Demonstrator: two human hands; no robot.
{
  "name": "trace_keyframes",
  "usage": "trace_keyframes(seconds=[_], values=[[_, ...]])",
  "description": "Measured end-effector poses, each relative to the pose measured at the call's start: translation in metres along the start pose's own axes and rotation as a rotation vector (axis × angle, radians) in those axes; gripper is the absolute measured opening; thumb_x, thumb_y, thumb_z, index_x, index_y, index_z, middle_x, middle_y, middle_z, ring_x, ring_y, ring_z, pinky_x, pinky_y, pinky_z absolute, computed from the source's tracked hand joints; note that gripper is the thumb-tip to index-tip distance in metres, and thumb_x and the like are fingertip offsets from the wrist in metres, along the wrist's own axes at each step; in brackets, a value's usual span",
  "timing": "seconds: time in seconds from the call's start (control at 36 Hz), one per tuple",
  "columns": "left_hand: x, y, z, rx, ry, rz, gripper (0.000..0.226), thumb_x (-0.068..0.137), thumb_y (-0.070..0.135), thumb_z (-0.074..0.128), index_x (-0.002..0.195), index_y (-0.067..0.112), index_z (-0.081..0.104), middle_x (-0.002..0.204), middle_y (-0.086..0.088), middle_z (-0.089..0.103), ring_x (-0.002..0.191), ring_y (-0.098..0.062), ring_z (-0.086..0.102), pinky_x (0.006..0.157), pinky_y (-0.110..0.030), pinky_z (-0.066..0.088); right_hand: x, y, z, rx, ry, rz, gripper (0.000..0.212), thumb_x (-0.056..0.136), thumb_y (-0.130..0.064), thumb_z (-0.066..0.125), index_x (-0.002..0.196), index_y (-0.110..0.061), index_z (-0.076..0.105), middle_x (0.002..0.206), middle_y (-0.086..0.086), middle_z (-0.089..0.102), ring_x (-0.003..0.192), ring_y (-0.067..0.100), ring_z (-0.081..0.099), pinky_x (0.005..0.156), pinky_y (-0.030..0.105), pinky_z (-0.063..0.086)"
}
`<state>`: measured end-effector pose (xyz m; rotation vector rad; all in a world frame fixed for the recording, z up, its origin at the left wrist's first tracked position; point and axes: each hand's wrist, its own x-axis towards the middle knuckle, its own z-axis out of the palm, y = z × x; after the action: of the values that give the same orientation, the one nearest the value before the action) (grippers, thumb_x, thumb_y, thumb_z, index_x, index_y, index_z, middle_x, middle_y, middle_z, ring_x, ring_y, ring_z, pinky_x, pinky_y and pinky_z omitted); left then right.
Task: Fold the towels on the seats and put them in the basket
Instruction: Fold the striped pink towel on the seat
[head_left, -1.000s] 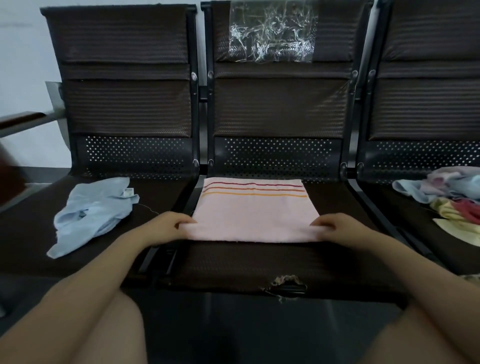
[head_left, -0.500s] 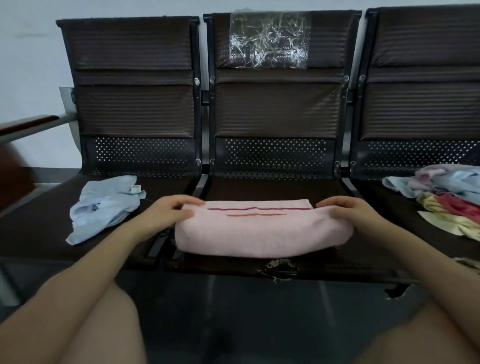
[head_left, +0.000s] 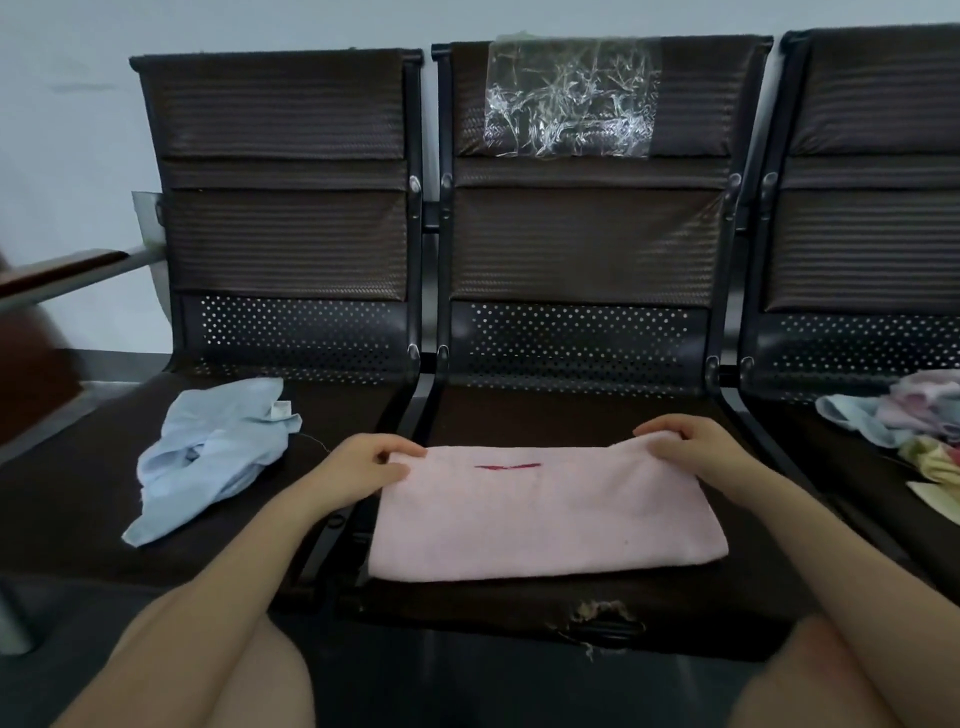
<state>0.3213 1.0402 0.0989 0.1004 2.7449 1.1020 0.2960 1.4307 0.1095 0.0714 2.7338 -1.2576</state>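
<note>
Compared with the frame half a second earlier, the pink towel (head_left: 545, 512) now lies flatter and reaches closer to the front edge of the middle seat (head_left: 571, 415). Only one short red stripe mark shows near its far edge, where two stripe lines showed before. Both hands have moved with the far edge and now sit at its two far corners.

The left hand (head_left: 363, 467) is at the centre left of the frame. Its fingers are curled and pinch the far left corner of the pink towel. The right hand (head_left: 685, 441) is at the centre right. Its fingers are curled over the far right corner and grip it. The body of the towel lies between the two hands and extends toward the bottom of the frame, resting on the seat.

A crumpled light blue towel (head_left: 213, 452) lies on the left seat (head_left: 78, 493), near the left hand but apart from it. A pile of towels (head_left: 914, 421) in pink, blue and yellow lies on the right seat (head_left: 810, 431) at the right edge of the frame. A clear plastic sheet (head_left: 569, 96) is fixed to the backrest of the middle seat.
</note>
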Motion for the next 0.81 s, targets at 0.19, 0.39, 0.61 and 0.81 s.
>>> trace_keyframes(seconds=[0.19,0.39,0.61,0.81], values=[[0.027,-0.007,0.006,0.007,-0.061,-0.018,0.038,0.088,0.008,0.054,0.103,0.042,0.064,0.111,0.019,0.054,0.101,-0.001,0.050,0.075,-0.016,0.038,0.019,0.023,0.009,-0.107,-0.045,0.108,0.022,0.091,-0.016,0.057,0.108,-0.025,0.067,0.120,-0.001,0.057,0.114,0.018,0.050,0.095,0.034,0.040],[0.039,-0.007,0.009,0.035,-0.043,0.016,0.037,0.088,0.007,0.053,0.100,0.040,0.065,0.103,0.020,0.055,0.094,0.003,0.051,0.069,-0.011,0.037,0.028,0.025,0.016,-0.080,0.012,0.107,0.022,0.092,-0.014,0.055,0.108,-0.024,0.068,0.109,-0.006,0.056,0.109,0.015,0.050,0.091,0.033,0.040],[0.049,-0.008,0.018,-0.041,0.324,0.081,0.035,0.092,0.008,0.053,0.120,0.025,0.066,0.094,0.001,0.054,0.086,-0.012,0.054,0.068,-0.019,0.038,0.042,0.026,0.014,0.185,0.240,0.104,0.036,0.094,-0.014,0.055,0.128,-0.022,0.059,0.114,-0.001,0.054,0.108,0.019,0.051,0.087,0.033,0.042],[0.060,-0.022,0.041,0.082,0.223,-0.131,0.060,0.095,0.017,0.052,0.151,0.020,0.031,0.139,-0.010,0.042,0.116,-0.021,0.052,0.095,-0.030,0.043,0.049,0.040,0.022,-0.040,0.079,0.293,0.061,0.090,-0.020,0.063,0.146,-0.014,0.038,0.139,0.014,0.048,0.124,0.030,0.049,0.097,0.036,0.041]])
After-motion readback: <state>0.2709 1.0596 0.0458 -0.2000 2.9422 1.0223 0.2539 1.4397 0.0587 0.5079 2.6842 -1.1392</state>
